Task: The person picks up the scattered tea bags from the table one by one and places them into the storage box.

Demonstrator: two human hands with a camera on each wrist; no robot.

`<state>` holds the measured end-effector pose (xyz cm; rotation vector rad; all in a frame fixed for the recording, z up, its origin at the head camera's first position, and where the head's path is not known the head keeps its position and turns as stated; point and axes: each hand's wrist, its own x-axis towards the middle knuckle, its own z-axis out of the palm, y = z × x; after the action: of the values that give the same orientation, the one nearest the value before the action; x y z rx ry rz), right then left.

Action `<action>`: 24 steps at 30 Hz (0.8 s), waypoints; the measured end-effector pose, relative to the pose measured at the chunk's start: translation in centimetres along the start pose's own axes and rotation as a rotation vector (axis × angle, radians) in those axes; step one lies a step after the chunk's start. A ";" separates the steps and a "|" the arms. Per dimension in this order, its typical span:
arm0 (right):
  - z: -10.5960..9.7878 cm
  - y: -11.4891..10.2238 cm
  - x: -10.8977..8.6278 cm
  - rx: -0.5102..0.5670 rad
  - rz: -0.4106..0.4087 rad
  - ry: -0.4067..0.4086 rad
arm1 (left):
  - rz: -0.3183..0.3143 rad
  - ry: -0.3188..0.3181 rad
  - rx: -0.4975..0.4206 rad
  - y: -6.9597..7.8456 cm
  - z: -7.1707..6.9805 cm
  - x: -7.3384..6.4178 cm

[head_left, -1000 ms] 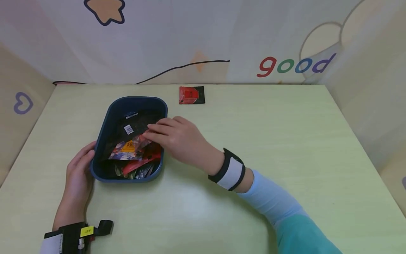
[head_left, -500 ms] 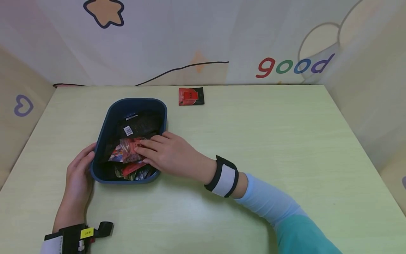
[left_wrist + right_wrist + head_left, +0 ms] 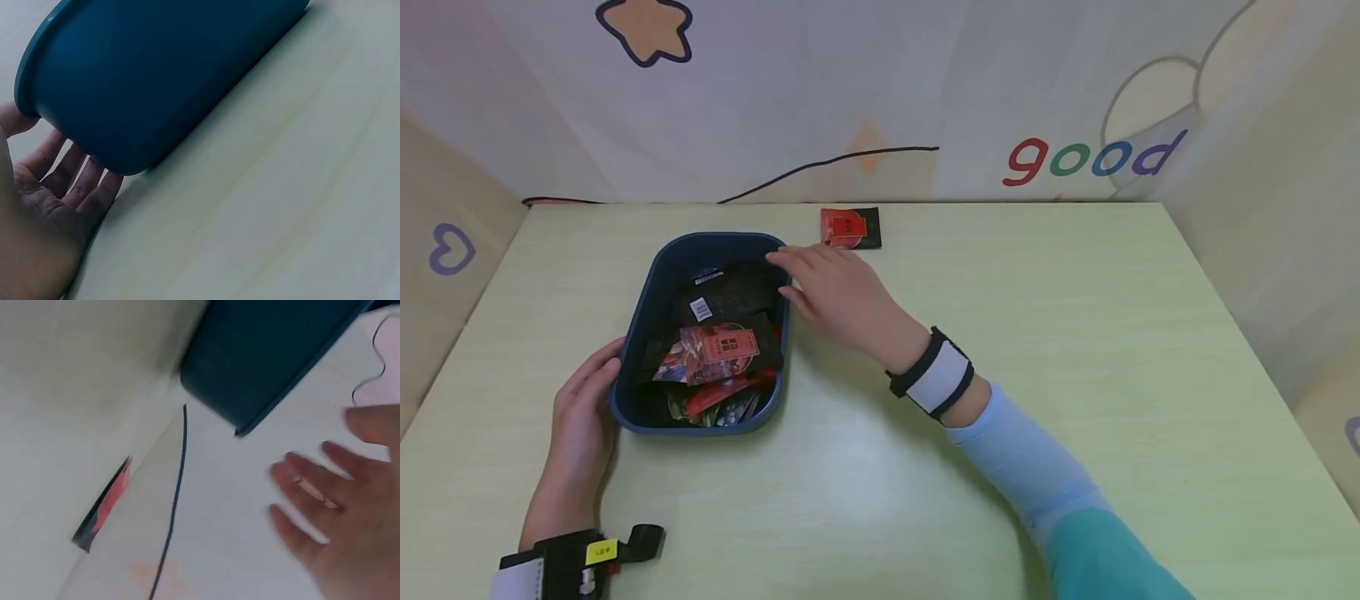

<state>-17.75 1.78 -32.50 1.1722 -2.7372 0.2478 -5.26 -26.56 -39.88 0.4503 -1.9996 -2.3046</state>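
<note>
A dark blue plastic bin [image 3: 625,358] holds small packets at the left of the table. Uppermost inside, a red and black packet [image 3: 726,348] overlaps a colourful one and a flat red one; a black packet [image 3: 737,292] with a white label lies behind. My left hand [image 3: 583,404] rests against the bin's left side, its extended fingers [image 3: 90,178] along the outer wall and the thumb near the rim. Over the bin's right rim, my right hand [image 3: 842,292] hovers with fingers loosely spread, as the right wrist view also shows; it holds nothing.
Another red and black packet [image 3: 850,227] lies near the table's back edge, just beyond my right hand. Behind the pale table [image 3: 1075,333] stands a printed cloth wall [image 3: 812,83], with similar walls on both sides.
My right hand has let go of the red and black packet atop the pile in the bin, then risen back toward the right rim. The left hand stays at the bin's side.
</note>
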 end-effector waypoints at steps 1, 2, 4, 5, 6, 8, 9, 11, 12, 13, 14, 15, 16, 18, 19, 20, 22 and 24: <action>0.1 0.6 0.4 0.010 0.059 -0.044 | -0.001 0.000 -0.001 0.0 0.0 0.0; 0.3 1.3 0.7 0.018 0.113 -0.086 | 0.001 -0.002 -0.004 0.1 0.0 0.0; 0.6 2.7 1.3 0.037 0.205 -0.165 | 0.003 -0.003 -0.013 0.1 0.0 0.0; 0.8 3.4 1.5 0.048 0.241 -0.200 | 0.004 -0.003 -0.013 0.1 0.0 0.0; 1.1 4.1 1.6 0.064 0.266 -0.224 | 0.008 -0.004 -0.012 0.1 0.1 -0.1; 1.5 5.3 1.8 0.105 0.311 -0.270 | 0.014 -0.011 -0.015 0.2 0.1 -0.2; 1.8 5.8 1.9 0.120 0.331 -0.294 | 0.015 -0.012 -0.014 0.3 0.1 -0.2; 2.4 6.9 1.9 0.148 0.372 -0.338 | 0.017 -0.019 -0.016 0.3 0.2 -0.3; 2.7 7.4 2.0 0.167 0.394 -0.359 | 0.019 -0.022 -0.019 0.2 0.2 -0.3; 3.0 7.9 2.1 0.182 0.414 -0.372 | 0.019 -0.023 -0.020 0.2 0.3 -0.3; 3.3 8.3 2.2 0.195 0.434 -0.380 | 0.018 -0.022 -0.020 0.2 0.3 -0.3; 3.6 8.8 2.4 0.203 0.451 -0.386 | 0.016 -0.022 -0.021 0.2 0.4 -0.3; 3.8 9.2 2.6 0.211 0.465 -0.389 | 0.014 -0.023 -0.020 0.1 0.4 -0.3; 4.3 10.0 3.0 0.227 0.486 -0.389 | 0.008 -0.021 -0.016 0.0 0.4 -0.2; 4.5 10.3 3.2 0.226 0.485 -0.384 | 0.008 -0.019 -0.015 0.0 0.4 -0.2; 4.6 10.6 3.5 0.229 0.487 -0.384 | 0.008 -0.016 -0.013 0.0 0.3 -0.2; 4.7 10.9 3.9 0.230 0.479 -0.380 | 0.013 -0.014 -0.014 0.0 0.2 -0.2; 4.7 11.1 4.2 0.223 0.473 -0.389 | 0.020 -0.014 -0.021 0.1 0.1 -0.2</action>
<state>-29.02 5.40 -37.21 0.6419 -3.3837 0.4270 -5.09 -26.38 -39.76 0.4121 -1.9746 -2.3212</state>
